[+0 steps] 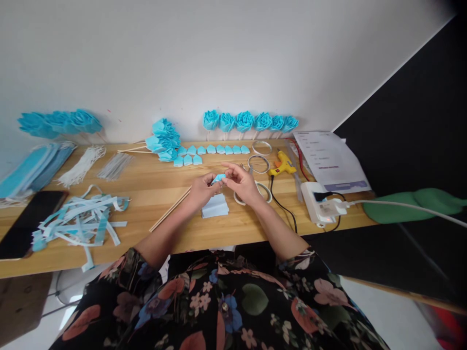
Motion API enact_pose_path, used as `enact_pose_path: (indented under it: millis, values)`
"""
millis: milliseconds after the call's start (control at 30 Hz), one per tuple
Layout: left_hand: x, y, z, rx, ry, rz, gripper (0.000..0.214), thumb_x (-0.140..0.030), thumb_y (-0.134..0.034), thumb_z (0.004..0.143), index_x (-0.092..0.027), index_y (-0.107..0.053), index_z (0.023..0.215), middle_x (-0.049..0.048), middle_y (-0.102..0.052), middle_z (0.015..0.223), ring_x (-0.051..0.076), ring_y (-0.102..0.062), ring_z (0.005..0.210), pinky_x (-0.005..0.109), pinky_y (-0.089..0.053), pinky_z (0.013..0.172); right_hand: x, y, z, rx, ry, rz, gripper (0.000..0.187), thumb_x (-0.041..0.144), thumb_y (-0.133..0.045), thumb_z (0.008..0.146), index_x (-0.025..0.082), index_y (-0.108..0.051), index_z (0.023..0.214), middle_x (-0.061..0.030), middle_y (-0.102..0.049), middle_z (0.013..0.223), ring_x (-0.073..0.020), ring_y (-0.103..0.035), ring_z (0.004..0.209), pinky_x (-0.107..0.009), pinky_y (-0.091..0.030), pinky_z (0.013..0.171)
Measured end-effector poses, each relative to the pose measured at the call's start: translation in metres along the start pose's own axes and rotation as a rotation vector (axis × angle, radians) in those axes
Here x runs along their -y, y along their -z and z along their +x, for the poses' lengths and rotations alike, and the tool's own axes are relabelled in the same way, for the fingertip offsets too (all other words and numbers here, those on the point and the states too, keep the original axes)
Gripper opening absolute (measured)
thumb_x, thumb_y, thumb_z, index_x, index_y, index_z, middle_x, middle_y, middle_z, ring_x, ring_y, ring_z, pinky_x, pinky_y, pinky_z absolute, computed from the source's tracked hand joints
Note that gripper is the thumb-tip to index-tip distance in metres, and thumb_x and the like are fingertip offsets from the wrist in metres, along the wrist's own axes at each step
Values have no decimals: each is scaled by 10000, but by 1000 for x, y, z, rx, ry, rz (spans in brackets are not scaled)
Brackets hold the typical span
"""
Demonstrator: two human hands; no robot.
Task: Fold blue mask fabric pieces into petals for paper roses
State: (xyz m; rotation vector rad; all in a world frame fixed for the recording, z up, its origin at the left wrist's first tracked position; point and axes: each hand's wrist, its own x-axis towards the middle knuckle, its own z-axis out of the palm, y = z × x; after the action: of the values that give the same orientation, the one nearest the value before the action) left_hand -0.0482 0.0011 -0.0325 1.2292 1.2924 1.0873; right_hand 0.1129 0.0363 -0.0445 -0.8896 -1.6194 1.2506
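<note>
My left hand [200, 190] and right hand [241, 182] pinched a small folded blue piece [218, 178], soft, creased, above the pale stack [215, 206].

phone [27, 221] cut off; perhaps masks [25, 170]

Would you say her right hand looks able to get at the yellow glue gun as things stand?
Probably yes. The glue gun lies on the table just beyond the right hand, with only flat rings nearby and nothing standing between them. That hand does share a small blue piece with the left hand, though.

glue gun [281, 165], phone [29, 221], power strip [316, 203]
</note>
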Motion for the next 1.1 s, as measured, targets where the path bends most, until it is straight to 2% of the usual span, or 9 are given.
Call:
enact_pose_path:
  millis: [167,400,533,633,733,900,1100]
  values:
    - [-4,1,-1,28,-10,55,228,-360,-689,740,-166,-581,687,-28,-573,587,93,-495,537,221,-379,518,-2,2,0,-1,-37,71,462,333,-706,778,215,-683,1225,3,-626,851,-124,-580,765,-279,-498,740]
    - [-6,1,-2,29,2,-36,219,-345,-710,746,-170,-590,693,-34,-562,548,82,-489,480,215,-407,497,1,8,2,-47,-82,131,408,421,-702,810,235,-733,1173,-1,-660,818,-141,-598,738,-312,-530,756]
    - [-5,1,-1,3,5,-63,258,-373,-727,743,-175,-571,687,-42,-542,523,78,-471,458,212,-396,478,3,9,2,-9,-88,170,410,460,-661,855,242,-720,1197,-23,-692,886,-153,-622,781,-334,-540,794]
    - [-3,1,0,14,5,-66,311,-420,-745,728,-178,-558,675,-46,-528,510,75,-459,448,211,-381,467,0,8,2,35,-76,156,461,414,-720,804,263,-693,1239,-15,-673,920,-152,-619,820,-323,-534,805]
    - [0,0,1,24,1,-61,326,-442,-746,721,-172,-568,673,-35,-555,538,72,-470,452,209,-375,459,-5,9,4,17,-76,106,472,358,-733,765,256,-698,1225,-4,-642,894,-143,-598,805,-311,-524,795]
    - [0,1,3,20,55,-111,275,-396,-730,721,-166,-578,708,-30,-584,579,68,-477,442,208,-387,448,-4,13,6,-47,-75,140,464,357,-716,773,238,-696,1221,-4,-624,874,-139,-579,793,-306,-520,790]
    - [-4,4,0,-28,17,-116,279,-414,-687,772,-176,-552,720,-26,-584,588,75,-495,469,212,-414,473,0,13,4,21,-80,72,459,355,-691,804,253,-682,1252,-1,-609,862,-133,-557,759,-288,-501,735]
